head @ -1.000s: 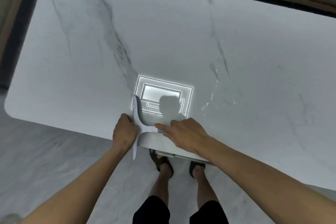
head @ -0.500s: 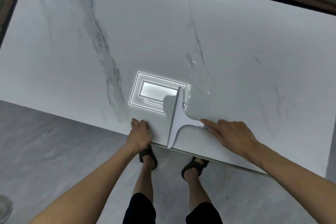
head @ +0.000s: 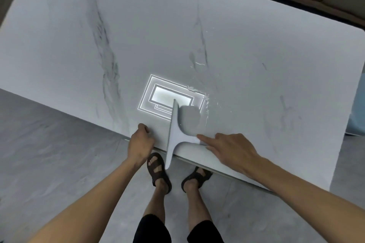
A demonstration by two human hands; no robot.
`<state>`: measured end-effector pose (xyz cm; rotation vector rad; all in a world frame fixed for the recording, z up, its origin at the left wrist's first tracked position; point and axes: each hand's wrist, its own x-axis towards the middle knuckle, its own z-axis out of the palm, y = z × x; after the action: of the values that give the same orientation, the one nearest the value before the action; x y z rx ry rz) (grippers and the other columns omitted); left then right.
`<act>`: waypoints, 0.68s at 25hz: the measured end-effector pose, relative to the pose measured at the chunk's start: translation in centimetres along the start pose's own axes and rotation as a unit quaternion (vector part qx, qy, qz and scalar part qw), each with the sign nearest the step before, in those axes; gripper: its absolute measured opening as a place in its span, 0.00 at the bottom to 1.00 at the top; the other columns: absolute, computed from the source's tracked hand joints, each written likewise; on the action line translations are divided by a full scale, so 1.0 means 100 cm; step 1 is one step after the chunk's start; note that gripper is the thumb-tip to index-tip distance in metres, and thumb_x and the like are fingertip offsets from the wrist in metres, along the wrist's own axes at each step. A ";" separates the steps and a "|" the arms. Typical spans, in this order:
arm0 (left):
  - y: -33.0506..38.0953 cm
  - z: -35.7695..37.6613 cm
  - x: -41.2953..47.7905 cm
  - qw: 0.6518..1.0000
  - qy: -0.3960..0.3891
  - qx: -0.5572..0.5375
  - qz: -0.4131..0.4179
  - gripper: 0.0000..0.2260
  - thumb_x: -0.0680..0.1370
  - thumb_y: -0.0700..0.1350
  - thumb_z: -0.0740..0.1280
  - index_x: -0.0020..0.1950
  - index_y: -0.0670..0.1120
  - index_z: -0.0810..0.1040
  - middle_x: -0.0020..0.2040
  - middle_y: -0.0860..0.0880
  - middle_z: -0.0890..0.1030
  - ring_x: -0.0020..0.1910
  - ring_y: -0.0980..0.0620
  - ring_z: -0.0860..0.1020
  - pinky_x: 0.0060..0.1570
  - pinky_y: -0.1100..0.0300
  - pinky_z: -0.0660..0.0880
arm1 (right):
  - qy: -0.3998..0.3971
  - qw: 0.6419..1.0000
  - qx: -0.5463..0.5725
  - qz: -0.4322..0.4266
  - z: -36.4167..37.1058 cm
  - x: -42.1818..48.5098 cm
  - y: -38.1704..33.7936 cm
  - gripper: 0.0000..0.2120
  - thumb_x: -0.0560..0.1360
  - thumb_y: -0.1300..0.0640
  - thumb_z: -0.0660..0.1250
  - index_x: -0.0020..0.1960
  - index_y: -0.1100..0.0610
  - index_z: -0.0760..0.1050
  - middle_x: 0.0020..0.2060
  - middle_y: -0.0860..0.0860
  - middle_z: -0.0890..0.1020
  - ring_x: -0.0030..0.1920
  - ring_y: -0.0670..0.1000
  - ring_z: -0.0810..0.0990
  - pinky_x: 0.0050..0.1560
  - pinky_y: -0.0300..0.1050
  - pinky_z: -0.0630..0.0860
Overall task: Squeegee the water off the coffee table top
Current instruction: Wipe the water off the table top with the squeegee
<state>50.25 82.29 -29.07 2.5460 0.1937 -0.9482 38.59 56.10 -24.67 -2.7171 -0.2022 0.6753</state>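
the step in hand looks like a sweeping stroke in the middle of the job: the squeegee (head: 173,136) lies on the marble counter (head: 256,45) near its front edge, its long blade running away from the person and its near tip hanging out past the edge above the floor (head: 59,154). the right hand (head: 231,150) has hold of the handle, index finger stretched straight along it and the other fingers seemingly curled round its end. the left hand (head: 140,144) rests on the counter's front edge just left of the blade, apart from it, fingers curled under, knuckles up, with nothing seen in it. the water (head: 205,100) shows as a ragged line of bright beads and streaks just right of the blade's far tip, at the corner of a reflected ceiling light (head: 158,94), with a few more flecks farther back; the rest of the top reads dry or too dull to judge, so the task seems partly done. the next move probably calls for keeping the blade pressed flat along its whole length, setting it behind that wet line, and carrying the water in one steady pass to an edge without letting it slip round the tip. no bowl, tray or other container shows, so the water would likely run off onto the floor near the sandals (head: 158,169).
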 end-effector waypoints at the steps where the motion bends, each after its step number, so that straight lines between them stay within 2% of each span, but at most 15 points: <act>1: -0.006 -0.002 0.000 1.000 0.001 -0.006 -0.003 0.07 0.73 0.37 0.59 0.49 0.46 0.67 0.37 0.48 0.74 0.35 0.47 0.73 0.30 0.56 0.64 | -0.014 0.999 0.004 -0.031 0.008 0.017 -0.015 0.19 0.81 0.45 0.52 0.72 0.37 0.59 0.41 0.52 0.79 0.34 0.58 0.79 0.32 0.48 0.72; 3: -0.015 -0.004 0.001 1.000 -0.015 -0.013 -0.003 0.06 0.74 0.39 0.60 0.49 0.46 0.67 0.37 0.49 0.75 0.34 0.49 0.73 0.29 0.56 0.64 | -0.020 0.997 -0.011 -0.076 0.018 0.039 -0.036 0.19 0.81 0.47 0.55 0.72 0.41 0.63 0.40 0.54 0.79 0.31 0.59 0.77 0.30 0.46 0.69; 5: -0.020 -0.001 0.000 0.999 -0.042 -0.010 0.002 0.07 0.73 0.39 0.62 0.49 0.45 0.67 0.37 0.50 0.74 0.35 0.51 0.73 0.29 0.58 0.65 | -0.014 0.996 -0.033 -0.080 0.023 0.043 -0.036 0.19 0.81 0.47 0.56 0.71 0.41 0.64 0.39 0.54 0.79 0.30 0.58 0.77 0.29 0.45 0.65; 9: -0.012 0.018 -0.003 0.995 -0.093 0.012 0.026 0.06 0.73 0.37 0.62 0.48 0.44 0.67 0.43 0.46 0.75 0.34 0.52 0.72 0.29 0.59 0.65 | 0.004 0.998 -0.066 -0.014 0.013 -0.001 0.022 0.18 0.81 0.44 0.53 0.71 0.36 0.60 0.40 0.50 0.79 0.33 0.56 0.79 0.30 0.44 0.67; 12: 0.000 0.027 -0.004 0.991 -0.117 0.055 0.032 0.02 0.75 0.40 0.61 0.45 0.44 0.68 0.48 0.44 0.72 0.38 0.48 0.73 0.33 0.57 0.66 | 0.010 0.995 -0.085 0.051 -0.005 -0.051 0.072 0.18 0.81 0.43 0.52 0.70 0.34 0.62 0.38 0.47 0.78 0.33 0.55 0.79 0.29 0.44 0.66; 14: 0.008 0.028 -0.003 0.990 -0.122 0.067 0.026 0.03 0.75 0.40 0.60 0.47 0.44 0.68 0.46 0.44 0.74 0.41 0.45 0.74 0.38 0.55 0.68 | 0.003 0.990 -0.113 0.083 -0.017 -0.076 0.092 0.18 0.80 0.41 0.50 0.69 0.33 0.63 0.37 0.47 0.78 0.32 0.54 0.79 0.29 0.44 0.63; 17: 0.020 0.018 -0.002 0.993 -0.105 0.046 0.012 0.05 0.75 0.41 0.59 0.50 0.45 0.68 0.41 0.46 0.76 0.39 0.46 0.74 0.37 0.54 0.69 | 0.001 0.988 -0.132 0.080 -0.038 -0.089 0.099 0.17 0.80 0.42 0.52 0.67 0.34 0.67 0.33 0.47 0.77 0.28 0.54 0.77 0.26 0.43 0.62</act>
<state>49.58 79.66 -29.52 2.5016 0.0579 -1.2308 33.15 43.91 -21.21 -3.0134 -0.0772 0.7365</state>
